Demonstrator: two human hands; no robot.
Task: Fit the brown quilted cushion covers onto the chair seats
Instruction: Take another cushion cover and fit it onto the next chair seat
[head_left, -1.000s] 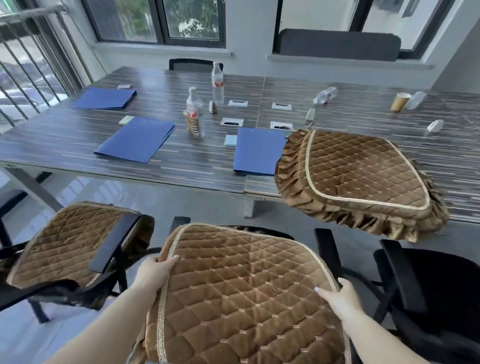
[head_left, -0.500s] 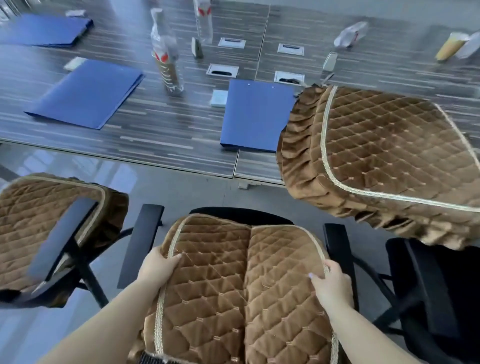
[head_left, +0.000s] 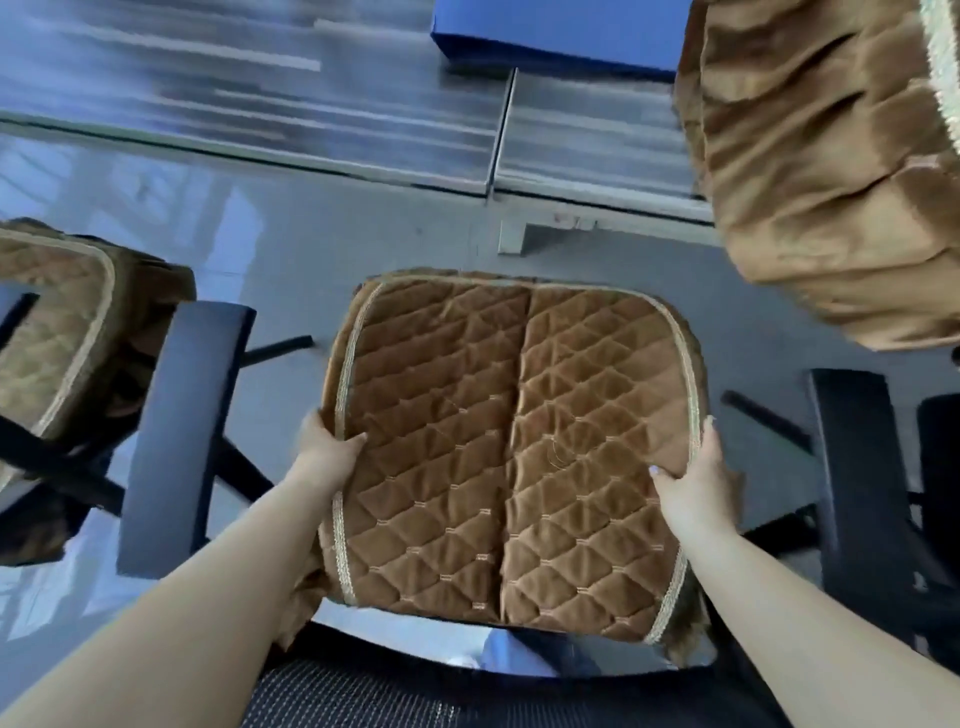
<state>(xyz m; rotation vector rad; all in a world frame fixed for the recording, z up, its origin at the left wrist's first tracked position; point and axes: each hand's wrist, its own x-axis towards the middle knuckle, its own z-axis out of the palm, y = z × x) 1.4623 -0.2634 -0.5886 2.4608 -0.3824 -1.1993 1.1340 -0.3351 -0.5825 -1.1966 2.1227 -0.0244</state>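
A brown quilted cushion cover with gold piping lies between the two black armrests of the chair below me, with a crease down its middle. My left hand grips its left edge, thumb on top. My right hand grips its right edge the same way. The chair's black mesh back shows at the bottom. A second cover hangs over the table edge at upper right. A third cover sits on the chair at the left.
The black left armrest and right armrest flank the cover. The striped grey table runs across the top, with a blue folder on it. Glossy grey floor lies below the table.
The camera has tilted down and closer. Both hands have lowered the cover between the armrests, sliding back along its side edges, and the middle crease has stayed.
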